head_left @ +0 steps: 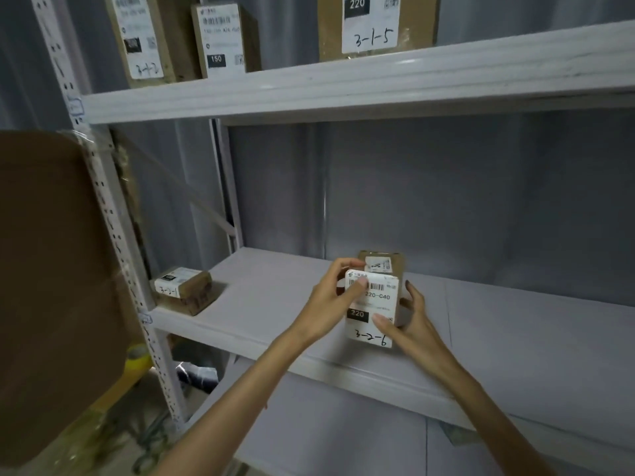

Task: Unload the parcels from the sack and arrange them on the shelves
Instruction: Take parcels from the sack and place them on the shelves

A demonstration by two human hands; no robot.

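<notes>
A small cardboard parcel (372, 305) with a white label marked 3-2-6 stands upright near the front of the middle shelf (275, 297). My left hand (335, 297) grips its left side and top. My right hand (409, 321) holds its right side, thumb across the label. Right behind it stands another small brown parcel (379, 262), partly hidden. A low parcel marked 3-2-1 (185, 288) lies at the shelf's left end. The sack is out of view.
The upper shelf (343, 87) carries three upright boxes: 3-1-2 (144, 39), one marked 150 (223, 39) and 3-1-5 (374, 25). A large brown carton (51, 269) fills the left side beside the perforated upright (113, 214). A lower shelf (326, 424) lies beneath.
</notes>
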